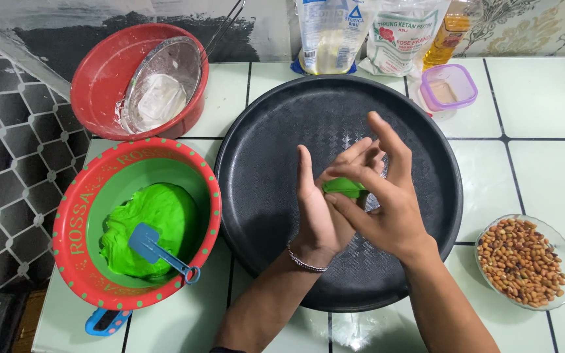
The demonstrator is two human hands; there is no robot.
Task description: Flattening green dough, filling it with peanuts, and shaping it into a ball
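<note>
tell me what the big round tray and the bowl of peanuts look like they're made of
The round tray looks like black plastic with a matte, woven-textured face and a smooth raised rim, though coated metal is possible. The peanut bowl appears to be clear glass or clear plastic: the tile shows through its rim.

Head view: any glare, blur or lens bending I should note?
Head view: lighting is even and bright; soft glare sits on the black tray rim and glossy tiles; both hands, left hand and right hand, and the green dough piece look sharp; tile lines bow slightly toward the edges.
</note>
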